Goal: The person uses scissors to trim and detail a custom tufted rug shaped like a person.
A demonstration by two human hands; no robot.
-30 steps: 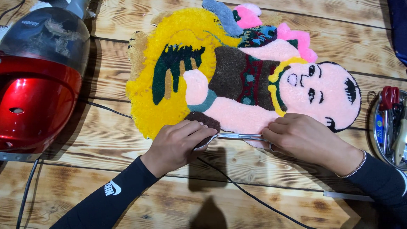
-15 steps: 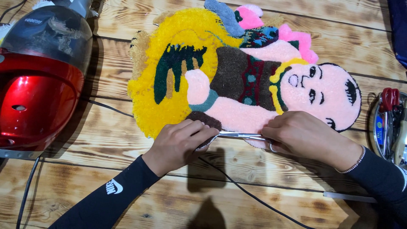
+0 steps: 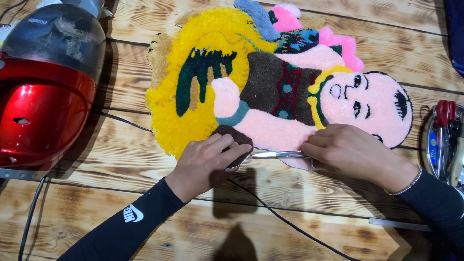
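Now the right hand [image 3: 350, 152] is closed around the handles of a pair of small metal scissors [image 3: 278, 154], and the blades point away from this grip toward the left hand [image 3: 210, 162], lying almost level along the lower edge of the tufted rug [image 3: 270, 87]. The long axis of the scissors runs from hand to hand, and the tips stop just beside the fingers of the left hand. That hand is bent and presses down on the dark brown foot part of the rug; I cannot tell if it pinches the edge or only holds it flat. The rug lies on the wooden tabletop [image 3: 145, 193], beyond both hands. A red vacuum cleaner [image 3: 43, 96] stands well apart, past the left hand.
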